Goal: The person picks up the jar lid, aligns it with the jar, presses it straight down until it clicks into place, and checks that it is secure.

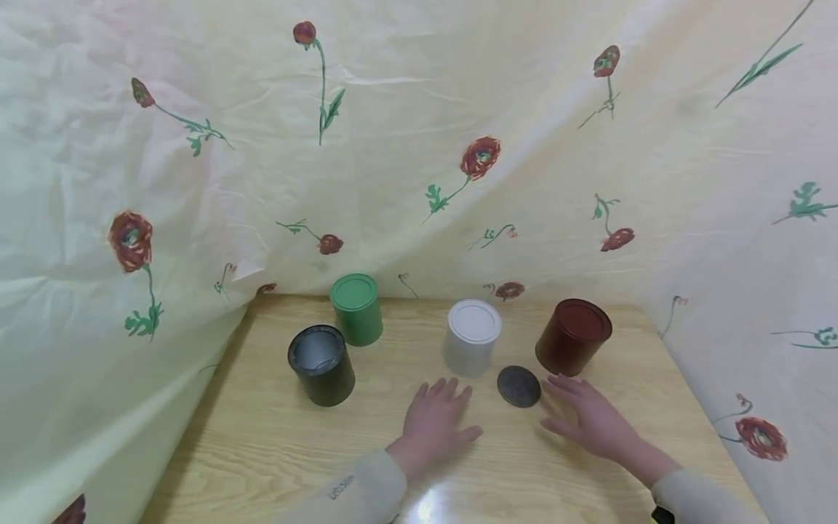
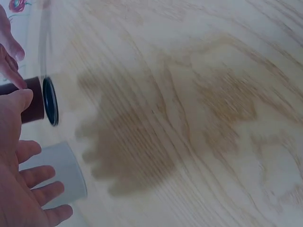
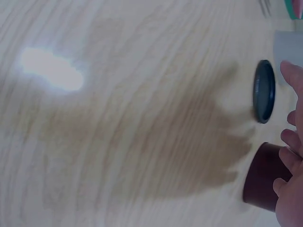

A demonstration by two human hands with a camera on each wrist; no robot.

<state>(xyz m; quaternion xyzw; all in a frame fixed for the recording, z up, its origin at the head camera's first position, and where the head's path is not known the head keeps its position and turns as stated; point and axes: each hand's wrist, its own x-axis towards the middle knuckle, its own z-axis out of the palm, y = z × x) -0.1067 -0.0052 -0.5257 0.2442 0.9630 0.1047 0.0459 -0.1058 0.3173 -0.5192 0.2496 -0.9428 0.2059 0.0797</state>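
Note:
My left hand (image 1: 437, 422) hovers with fingers spread over the wood table, just in front of the white lidded can (image 1: 473, 338). My right hand (image 1: 592, 418) is stretched out in front of the dark red lidded can (image 1: 573, 337), its fingertips close to the right edge of a round black lid (image 1: 519, 386). That lid lies flat on the table between the hands, also seen as a thin black disc (image 3: 264, 91) in the right wrist view. A black can (image 1: 322, 365) stands uncovered at the left. Neither hand holds anything.
Behind the black can stands a green lidded can (image 1: 356, 309). A flowered cloth (image 1: 393, 182) hangs behind the table (image 1: 262, 451) and along both its sides. Glare shows on the tabletop near the front edge.

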